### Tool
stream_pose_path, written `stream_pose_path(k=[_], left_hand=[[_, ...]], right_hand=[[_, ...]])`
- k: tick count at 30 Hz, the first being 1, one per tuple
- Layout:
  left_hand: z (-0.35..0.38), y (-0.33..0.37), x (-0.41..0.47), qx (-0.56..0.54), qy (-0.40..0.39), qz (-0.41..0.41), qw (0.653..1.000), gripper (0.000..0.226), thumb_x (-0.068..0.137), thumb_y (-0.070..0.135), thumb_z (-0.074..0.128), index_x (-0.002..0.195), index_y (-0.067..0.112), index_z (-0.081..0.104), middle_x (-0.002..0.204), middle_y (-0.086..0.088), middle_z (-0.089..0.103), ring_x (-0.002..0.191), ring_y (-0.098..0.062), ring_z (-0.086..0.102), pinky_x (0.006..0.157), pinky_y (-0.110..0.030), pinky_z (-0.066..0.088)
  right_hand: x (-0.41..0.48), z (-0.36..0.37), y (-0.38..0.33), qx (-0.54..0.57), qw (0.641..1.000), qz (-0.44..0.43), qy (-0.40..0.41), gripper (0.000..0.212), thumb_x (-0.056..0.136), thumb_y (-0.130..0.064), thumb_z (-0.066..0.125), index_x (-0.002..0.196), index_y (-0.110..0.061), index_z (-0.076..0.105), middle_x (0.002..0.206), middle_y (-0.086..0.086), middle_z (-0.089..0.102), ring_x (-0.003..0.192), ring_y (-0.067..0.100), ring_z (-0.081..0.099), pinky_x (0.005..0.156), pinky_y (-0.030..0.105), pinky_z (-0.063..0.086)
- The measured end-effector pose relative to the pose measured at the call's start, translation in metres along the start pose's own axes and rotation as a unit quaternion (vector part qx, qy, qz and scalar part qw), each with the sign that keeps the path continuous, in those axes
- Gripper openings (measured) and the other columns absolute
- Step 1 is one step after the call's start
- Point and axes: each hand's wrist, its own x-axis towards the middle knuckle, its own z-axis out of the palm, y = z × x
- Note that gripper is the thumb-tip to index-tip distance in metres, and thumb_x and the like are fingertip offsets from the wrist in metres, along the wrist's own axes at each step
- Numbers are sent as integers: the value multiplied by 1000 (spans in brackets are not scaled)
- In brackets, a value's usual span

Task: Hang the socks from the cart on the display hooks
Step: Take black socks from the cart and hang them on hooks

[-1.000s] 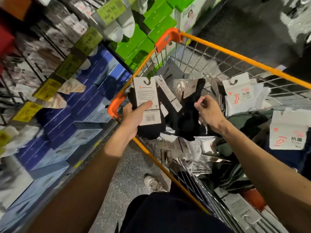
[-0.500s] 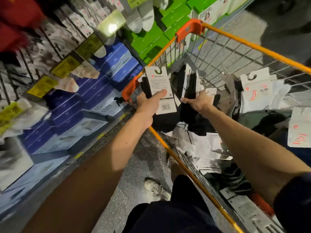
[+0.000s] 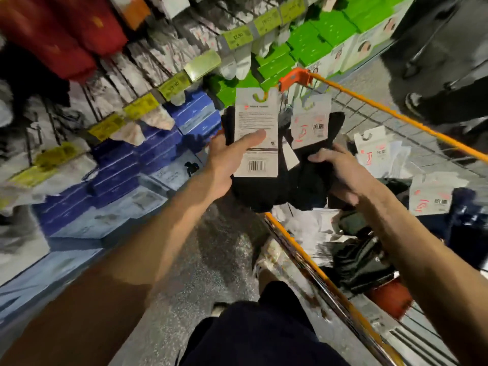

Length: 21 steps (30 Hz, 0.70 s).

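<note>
My left hand point(image 3: 227, 162) grips a pack of black socks point(image 3: 256, 138) by its white card, thumb across the card's front, above the cart's left rim. Right beside it, my right hand point(image 3: 340, 170) grips a second black sock pack point(image 3: 311, 125) with a white card printed in red. Both packs are raised over the orange wire cart point(image 3: 396, 117). More carded socks point(image 3: 375, 151) lie in the cart. The display hooks point(image 3: 148, 101) with yellow price tags run along the rack at left, hung with pale socks.
Blue boxes point(image 3: 126, 170) are stacked under the hooks and green boxes point(image 3: 309, 43) stand farther along the shelf. Red goods point(image 3: 60, 33) hang at top left. My shoe point(image 3: 266, 260) stands on the speckled floor beside the cart. A dark-clothed person point(image 3: 443, 56) stands at top right.
Both hands have lifted the black sock packs up out of the cart. The right hand's pack now shows its card upright. The view has swung toward the rack.
</note>
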Motion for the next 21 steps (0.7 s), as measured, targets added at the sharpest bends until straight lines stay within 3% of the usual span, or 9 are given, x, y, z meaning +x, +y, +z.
stream_pose_path(k=[3,7,10,13,16,19,21], left_hand=[[-42,37,-56,-22,24,33,999,43,80,29,81,117,20,61,111,-2,74,94,-17,73,79,-36,60],[-115,77,-147,-54,38,122,990,24,87,18,73,110,20,67,89,4,78,79,-13,75,63,-29,57],[-162,95,-211,-42,35,171,984,18,89,14,68,106,22,66,83,7,77,76,-10,74,60,-26,57],[-221,105,-285,-34,62,226,972,44,79,20,74,121,19,61,92,7,78,83,-12,75,61,-25,58],[-273,106,-346,-31,110,266,957,65,67,26,76,128,16,58,99,4,77,87,-14,75,62,-24,58],[-318,104,-395,-45,152,292,943,35,79,16,72,112,17,62,87,4,78,76,-11,75,59,-23,57],[-345,101,-425,-56,173,301,936,34,77,16,71,110,17,62,82,6,77,70,-10,73,57,-23,56]], right_hand=[[-51,44,-22,31,997,-55,-36,34,92,7,51,120,-8,60,98,5,72,81,14,70,74,24,59],[-112,108,-41,27,990,-101,-90,29,92,8,51,109,-13,63,82,-4,76,74,9,72,72,23,60],[-146,158,-54,4,982,-124,-144,28,93,3,54,115,-13,63,93,-1,77,85,11,74,80,26,60],[-191,231,-58,-19,964,-161,-211,28,96,1,53,118,-14,62,95,-5,77,90,10,73,84,25,59],[-237,304,-54,-61,934,-183,-301,23,99,-3,51,115,-17,63,95,-9,77,91,6,73,76,18,58],[-277,364,-43,-97,901,-191,-378,20,100,-9,53,115,-18,63,95,-11,77,91,4,73,73,16,56],[-299,397,-37,-129,876,-204,-419,18,100,-12,53,111,-21,63,94,-13,77,90,2,72,73,15,56]])
